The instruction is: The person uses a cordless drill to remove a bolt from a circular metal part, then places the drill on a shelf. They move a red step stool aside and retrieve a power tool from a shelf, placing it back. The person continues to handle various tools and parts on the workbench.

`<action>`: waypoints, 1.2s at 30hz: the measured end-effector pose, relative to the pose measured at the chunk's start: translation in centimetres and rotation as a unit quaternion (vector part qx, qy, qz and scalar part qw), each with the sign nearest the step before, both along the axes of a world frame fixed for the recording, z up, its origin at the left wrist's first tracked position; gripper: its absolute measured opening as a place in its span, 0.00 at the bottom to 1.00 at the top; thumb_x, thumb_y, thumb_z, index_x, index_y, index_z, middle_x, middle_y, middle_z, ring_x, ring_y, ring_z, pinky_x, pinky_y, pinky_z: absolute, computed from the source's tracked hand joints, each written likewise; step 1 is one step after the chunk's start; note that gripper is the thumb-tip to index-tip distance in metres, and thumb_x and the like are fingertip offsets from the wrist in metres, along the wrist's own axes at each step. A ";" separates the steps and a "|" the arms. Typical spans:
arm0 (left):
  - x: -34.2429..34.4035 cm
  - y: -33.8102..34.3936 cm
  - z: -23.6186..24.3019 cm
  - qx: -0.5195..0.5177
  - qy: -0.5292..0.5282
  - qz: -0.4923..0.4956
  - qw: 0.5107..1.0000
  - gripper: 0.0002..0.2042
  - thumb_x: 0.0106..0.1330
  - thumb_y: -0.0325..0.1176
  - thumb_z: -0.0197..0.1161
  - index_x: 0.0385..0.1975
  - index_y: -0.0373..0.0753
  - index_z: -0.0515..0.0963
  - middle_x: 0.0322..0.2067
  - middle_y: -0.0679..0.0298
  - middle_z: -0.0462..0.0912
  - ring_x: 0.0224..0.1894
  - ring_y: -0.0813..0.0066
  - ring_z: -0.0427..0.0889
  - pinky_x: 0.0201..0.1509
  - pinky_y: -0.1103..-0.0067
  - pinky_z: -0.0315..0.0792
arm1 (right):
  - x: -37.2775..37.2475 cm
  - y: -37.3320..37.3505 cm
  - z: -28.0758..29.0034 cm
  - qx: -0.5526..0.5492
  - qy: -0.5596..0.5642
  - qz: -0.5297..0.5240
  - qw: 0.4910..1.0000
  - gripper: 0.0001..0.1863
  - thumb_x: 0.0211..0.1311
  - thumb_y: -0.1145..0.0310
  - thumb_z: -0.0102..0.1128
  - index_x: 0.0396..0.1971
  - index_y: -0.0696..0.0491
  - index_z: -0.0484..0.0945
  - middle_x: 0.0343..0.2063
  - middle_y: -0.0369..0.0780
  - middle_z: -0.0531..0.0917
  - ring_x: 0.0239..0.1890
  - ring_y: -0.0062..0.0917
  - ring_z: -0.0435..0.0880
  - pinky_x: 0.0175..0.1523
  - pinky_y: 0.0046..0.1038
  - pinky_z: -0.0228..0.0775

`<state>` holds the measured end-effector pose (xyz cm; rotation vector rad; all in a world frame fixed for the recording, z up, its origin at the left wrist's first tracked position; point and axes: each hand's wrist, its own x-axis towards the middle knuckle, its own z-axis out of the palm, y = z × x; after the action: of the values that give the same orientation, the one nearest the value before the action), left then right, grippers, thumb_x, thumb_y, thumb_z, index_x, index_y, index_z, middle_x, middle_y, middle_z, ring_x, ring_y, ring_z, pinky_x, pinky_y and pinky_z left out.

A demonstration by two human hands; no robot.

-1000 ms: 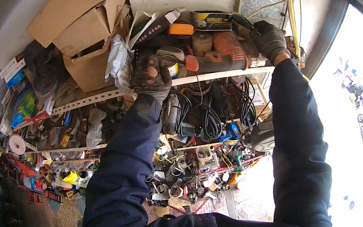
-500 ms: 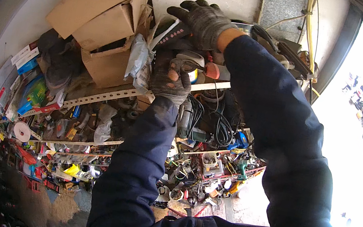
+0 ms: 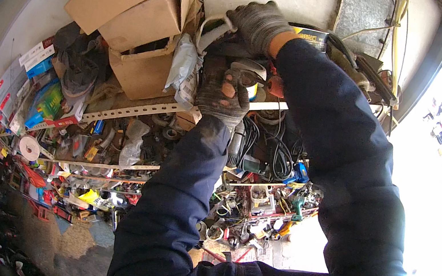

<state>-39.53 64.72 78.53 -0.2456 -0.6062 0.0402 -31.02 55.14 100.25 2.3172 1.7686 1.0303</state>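
Both my hands wear grey-and-black work gloves and reach to a crowded top shelf (image 3: 147, 108) with a perforated metal edge. My left hand (image 3: 223, 97) is at that edge with its fingers curled and bare skin showing at the fingertips; what they close on is too dark to name. Just right of it are a round container with a yellow band (image 3: 251, 89) and an orange-red rounded piece (image 3: 276, 86). Farther back, my right hand (image 3: 261, 28) bends its fingers down at a pale, curved, sheet-like thing (image 3: 214, 32). What lies under those fingers is hidden.
Open cardboard boxes (image 3: 141, 73) and a grey plastic packet (image 3: 184, 71) stand left of my hands. A black-and-yellow tin (image 3: 311, 37) is behind my right wrist. Coiled black cables (image 3: 280, 159) and tools fill lower shelves. Bright daylight enters through a doorway (image 3: 430, 165) at right.
My right hand's fingers were stretched out over a dark printed packet; now they are bent down by the pale thing. My left hand stays curled at the shelf edge. The view has shifted slightly.
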 end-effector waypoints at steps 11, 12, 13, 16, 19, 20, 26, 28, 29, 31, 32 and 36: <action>-0.5 -0.2 0.9 -0.673 -0.225 -0.704 -0.020 0.19 0.70 0.47 0.46 0.51 0.41 0.70 0.47 0.62 0.78 0.49 0.67 0.76 0.49 0.69 0.77 | 6.9 -8.0 5.7 0.206 0.081 0.009 0.975 0.14 0.54 0.57 0.62 0.37 0.50 0.81 0.34 0.48 0.84 0.42 0.46 0.82 0.48 0.42 0.74; -0.6 -0.5 1.1 -0.670 -0.239 -0.699 -0.070 0.19 0.70 0.47 0.45 0.52 0.41 0.70 0.47 0.63 0.78 0.49 0.67 0.76 0.50 0.70 0.77 | 7.8 -9.1 5.3 0.204 0.113 0.004 0.973 0.16 0.54 0.57 0.64 0.37 0.51 0.81 0.34 0.49 0.84 0.43 0.44 0.82 0.48 0.40 0.74; -0.7 -0.8 1.3 -0.682 -0.249 -0.682 -0.085 0.19 0.71 0.47 0.45 0.52 0.41 0.70 0.47 0.63 0.78 0.49 0.67 0.76 0.51 0.70 0.76 | 8.5 -9.5 4.6 0.201 0.111 -0.030 0.973 0.17 0.54 0.57 0.65 0.42 0.49 0.80 0.36 0.47 0.85 0.44 0.42 0.83 0.49 0.40 0.75; -1.6 -2.1 2.0 -0.695 -0.255 -0.671 0.032 0.19 0.71 0.46 0.44 0.53 0.41 0.70 0.47 0.64 0.77 0.50 0.68 0.76 0.53 0.72 0.75 | 10.7 -10.4 1.7 0.154 0.146 -0.142 0.967 0.25 0.54 0.58 0.69 0.52 0.46 0.76 0.44 0.45 0.84 0.48 0.40 0.82 0.54 0.38 0.74; -2.4 -3.0 3.1 -0.709 -0.263 -0.651 0.067 0.19 0.72 0.46 0.44 0.53 0.41 0.69 0.48 0.65 0.77 0.50 0.68 0.76 0.56 0.73 0.74 | 12.3 -11.0 -0.4 0.184 0.162 -0.042 0.969 0.28 0.50 0.59 0.71 0.53 0.45 0.76 0.44 0.45 0.83 0.48 0.41 0.82 0.56 0.38 0.73; -2.5 -3.2 3.4 -0.715 -0.266 -0.642 0.075 0.19 0.73 0.46 0.43 0.54 0.41 0.69 0.48 0.66 0.77 0.50 0.69 0.76 0.57 0.73 0.74 | 12.6 -11.0 -0.7 0.189 0.140 -0.031 0.971 0.29 0.50 0.59 0.72 0.54 0.44 0.75 0.45 0.45 0.83 0.48 0.40 0.81 0.56 0.38 0.73; -3.1 -3.6 4.4 -0.720 -0.266 -0.636 0.081 0.19 0.73 0.46 0.43 0.54 0.41 0.68 0.47 0.66 0.77 0.49 0.69 0.77 0.58 0.75 0.74 | 11.3 -12.4 -0.7 0.231 0.106 -0.084 0.963 0.32 0.47 0.57 0.71 0.55 0.46 0.75 0.50 0.45 0.79 0.51 0.40 0.80 0.59 0.37 0.71; -3.2 -3.7 4.4 -0.714 -0.262 -0.645 0.071 0.19 0.72 0.46 0.43 0.53 0.40 0.68 0.47 0.65 0.77 0.48 0.68 0.77 0.56 0.74 0.74 | 10.2 -13.2 -1.6 0.318 0.081 -0.083 0.941 0.29 0.49 0.57 0.69 0.53 0.46 0.76 0.47 0.46 0.81 0.49 0.43 0.80 0.56 0.39 0.73; -3.2 -3.7 4.4 -0.714 -0.260 -0.647 0.066 0.19 0.72 0.47 0.43 0.53 0.40 0.68 0.46 0.65 0.77 0.48 0.68 0.77 0.56 0.74 0.74 | 9.6 -13.6 -2.2 0.366 0.062 -0.072 0.926 0.27 0.49 0.57 0.69 0.52 0.45 0.76 0.45 0.47 0.81 0.48 0.44 0.81 0.55 0.40 0.73; -3.3 -3.8 4.5 -0.710 -0.255 -0.654 0.055 0.20 0.71 0.47 0.43 0.52 0.39 0.68 0.46 0.64 0.77 0.48 0.68 0.77 0.54 0.74 0.75 | 8.6 -14.5 -3.4 0.371 0.075 -0.051 0.924 0.26 0.51 0.57 0.67 0.52 0.45 0.77 0.42 0.47 0.82 0.44 0.46 0.82 0.51 0.41 0.75; -3.3 -3.9 4.6 -0.709 -0.252 -0.657 0.049 0.20 0.71 0.47 0.43 0.52 0.39 0.68 0.46 0.64 0.77 0.47 0.68 0.78 0.54 0.74 0.75 | 8.0 -14.7 -4.0 0.366 0.107 -0.043 0.924 0.25 0.51 0.58 0.67 0.51 0.46 0.77 0.42 0.47 0.82 0.44 0.46 0.82 0.50 0.41 0.75; -3.4 -3.9 5.1 -0.717 -0.252 -0.649 -0.005 0.20 0.71 0.47 0.42 0.51 0.38 0.68 0.45 0.63 0.77 0.46 0.68 0.78 0.51 0.74 0.76 | 5.5 -14.9 -5.2 0.355 0.178 0.061 0.915 0.20 0.52 0.59 0.66 0.45 0.49 0.80 0.38 0.46 0.83 0.40 0.43 0.83 0.46 0.39 0.76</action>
<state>-42.98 60.78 83.62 2.5138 0.4143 1.2380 -25.50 40.22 95.00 3.0077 1.9025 1.5719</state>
